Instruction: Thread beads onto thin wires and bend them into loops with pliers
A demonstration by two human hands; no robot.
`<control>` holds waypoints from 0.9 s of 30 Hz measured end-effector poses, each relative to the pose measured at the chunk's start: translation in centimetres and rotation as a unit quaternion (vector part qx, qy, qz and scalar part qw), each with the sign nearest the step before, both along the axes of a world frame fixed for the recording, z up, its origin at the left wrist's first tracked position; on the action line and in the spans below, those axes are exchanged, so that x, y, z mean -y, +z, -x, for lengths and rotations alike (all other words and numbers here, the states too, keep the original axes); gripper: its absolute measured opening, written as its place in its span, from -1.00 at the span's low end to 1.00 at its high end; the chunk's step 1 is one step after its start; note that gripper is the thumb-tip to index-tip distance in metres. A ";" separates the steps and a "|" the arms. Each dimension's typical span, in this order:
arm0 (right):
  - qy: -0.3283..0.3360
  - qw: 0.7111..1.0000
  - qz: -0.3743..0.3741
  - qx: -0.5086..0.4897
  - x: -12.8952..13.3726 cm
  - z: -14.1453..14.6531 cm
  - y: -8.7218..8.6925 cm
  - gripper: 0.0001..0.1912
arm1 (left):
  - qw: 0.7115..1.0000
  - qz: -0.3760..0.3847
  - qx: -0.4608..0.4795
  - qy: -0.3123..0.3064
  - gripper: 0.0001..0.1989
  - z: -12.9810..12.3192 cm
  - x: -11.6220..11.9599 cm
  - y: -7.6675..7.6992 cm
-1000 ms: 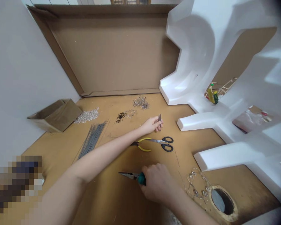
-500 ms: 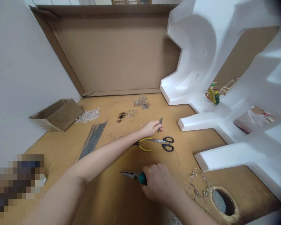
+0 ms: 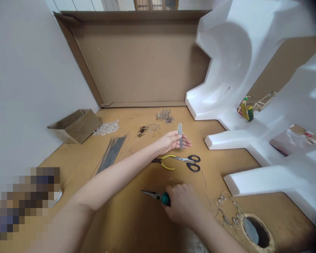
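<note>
My left hand (image 3: 172,141) holds a small bundle of short grey wire pieces (image 3: 180,136) upright under its thumb, the other fingers stretched out behind it. Nearer to me, my right hand (image 3: 183,203) is closed around the green handles of long-nose pliers (image 3: 154,195), whose jaws point left. Between the hands lie black-handled scissors (image 3: 191,163) and yellow-handled pliers (image 3: 167,162). A sheaf of long grey wires (image 3: 112,151) rests left of my left forearm. Black rings (image 3: 142,131) and small piles of wire bits (image 3: 165,116) lie further back.
An open cardboard box (image 3: 75,127) stands at the left beside clear beads (image 3: 106,128). White moulded foam (image 3: 226,138) fills the right side. A tape roll (image 3: 256,232) and beaded wire (image 3: 225,211) lie at the lower right. A large cardboard tray (image 3: 144,63) leans behind.
The fingers of my left hand have opened out and the wire bundle shows more fully, now more upright. My right hand still grips the pliers. The whole view has shifted slightly.
</note>
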State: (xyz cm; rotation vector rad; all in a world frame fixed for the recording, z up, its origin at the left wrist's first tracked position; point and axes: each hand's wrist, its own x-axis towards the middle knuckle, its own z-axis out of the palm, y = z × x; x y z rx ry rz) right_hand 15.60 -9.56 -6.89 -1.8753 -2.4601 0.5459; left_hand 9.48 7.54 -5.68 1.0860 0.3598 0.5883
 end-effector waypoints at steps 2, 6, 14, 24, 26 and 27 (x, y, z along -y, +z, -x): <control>-0.001 1.000 0.000 0.005 0.1 0.0 0.2 -0.80 | 1.000 0.002 0.006 0.030 -0.93 0.1 0.3 0.2; -0.001 1.000 0.001 0.011 0.1 0.1 0.4 -0.80 | 0.996 0.003 -0.008 0.084 -0.90 -0.2 0.1 -0.3; 0.000 1.000 0.011 0.016 0.1 0.1 0.6 -0.80 | 0.981 -0.064 -0.065 0.171 -0.75 -2.4 -1.4 -3.9; -0.004 1.000 0.021 0.012 0.0 0.0 0.5 -0.80 | 0.960 -0.180 -0.115 0.183 -0.74 -3.4 -3.5 -7.4; -0.001 1.000 0.019 0.009 0.0 0.0 0.4 -0.81 | 0.958 -0.192 -0.125 0.175 -0.75 -3.3 -3.6 -7.6; 0.001 1.000 0.017 0.006 0.1 0.0 0.4 -0.81 | 0.956 -0.197 -0.129 0.173 -0.75 -3.3 -3.5 -7.6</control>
